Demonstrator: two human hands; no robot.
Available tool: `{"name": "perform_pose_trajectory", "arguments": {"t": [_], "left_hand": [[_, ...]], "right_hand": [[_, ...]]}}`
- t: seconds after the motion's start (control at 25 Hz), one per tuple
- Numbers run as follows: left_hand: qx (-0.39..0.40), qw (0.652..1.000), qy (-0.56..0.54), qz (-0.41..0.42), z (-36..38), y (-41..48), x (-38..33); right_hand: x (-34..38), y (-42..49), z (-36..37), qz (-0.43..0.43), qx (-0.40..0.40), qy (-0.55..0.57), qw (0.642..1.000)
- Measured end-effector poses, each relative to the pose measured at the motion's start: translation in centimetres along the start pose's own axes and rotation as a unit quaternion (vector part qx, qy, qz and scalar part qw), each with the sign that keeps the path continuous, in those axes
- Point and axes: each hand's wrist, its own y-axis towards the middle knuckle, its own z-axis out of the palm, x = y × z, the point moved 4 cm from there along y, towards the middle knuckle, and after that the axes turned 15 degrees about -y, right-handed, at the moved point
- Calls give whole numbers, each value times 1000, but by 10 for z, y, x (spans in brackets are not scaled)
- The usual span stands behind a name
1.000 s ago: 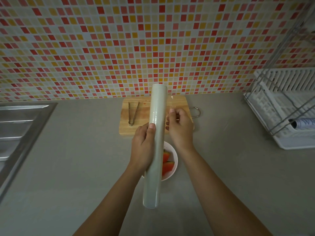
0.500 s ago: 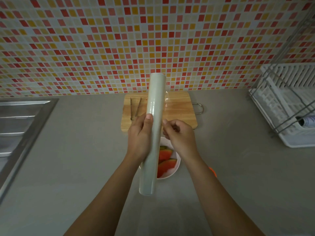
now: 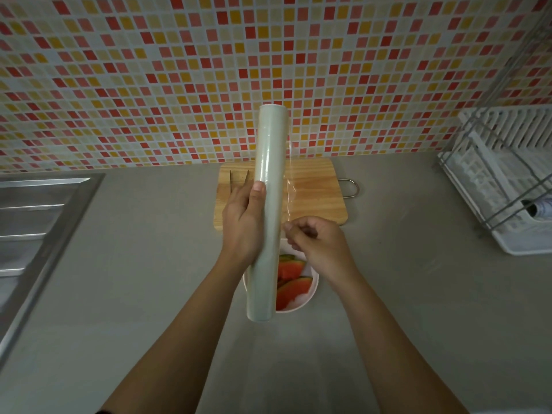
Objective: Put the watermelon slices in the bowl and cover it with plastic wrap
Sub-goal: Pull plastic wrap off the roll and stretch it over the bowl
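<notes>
One white bowl (image 3: pixel 302 303) sits on the grey counter (image 3: pixel 418 294), and at least two watermelon slices (image 3: pixel 291 289) lie in it, red flesh up; the roll hides the bowl's left part, so there may be more.

Directly above the bowl, one plastic wrap roll (image 3: pixel 267 210) is held nearly upright in view, its near end over the bowl's left rim and its far end reaching up against the tiled wall (image 3: pixel 149 85). The left hand (image 3: pixel 240 231) grasps the roll at mid-length, thumb laid along it. Above the bowl's right rim, the right hand (image 3: pixel 321 248) has its fingers curled, with thumb and fingertips pinched on the loose film (image 3: pixel 289 189), a narrow clear strip peeled off the roll's right side.

Beyond the bowl, one wooden cutting board (image 3: pixel 316 198) lies against the wall, carrying one pair of tongs (image 3: pixel 231 182) partly behind the left hand.

Bare counter spreads to the left, right and near side of the bowl. Far to the bowl's left is one steel sink (image 3: pixel 38 222); far to its right stands one white dish rack (image 3: pixel 507 180).
</notes>
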Motion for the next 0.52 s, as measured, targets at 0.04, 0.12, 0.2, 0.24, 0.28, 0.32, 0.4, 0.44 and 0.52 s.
{"name": "perform_pose_trajectory", "arguments": {"t": [0.04,0.12,0.2,0.24,0.28,0.32,0.4,0.44,0.52], "left_hand": [[-3,1000,-9,-3,0,2,0],[-11,1000,-15,-5,0,5,0],[-23,999,-22,-3,1,7,-4],[-29,999,-30,1,2,7,-7],[-31,999,-35,5,3,8,-10],[-30,999,-35,8,2,9,-13],[-26,999,-41,1,1,13,-18],[-25,998,-52,-7,0,15,-19],[-30,997,-75,-18,-1,16,-20]], "right_hand": [[0,2,-4,3,-2,-14,1000],[-1,3,-7,21,12,-12,1000],[-1,-3,-2,34,32,-1,999],[0,-7,1,24,35,-12,999],[2,-10,4,9,35,-22,999],[3,-11,4,-3,29,-25,999],[4,-8,-4,-12,17,-33,999],[4,-5,-9,-13,10,-46,999],[2,-4,-13,-10,21,-62,998]]}}
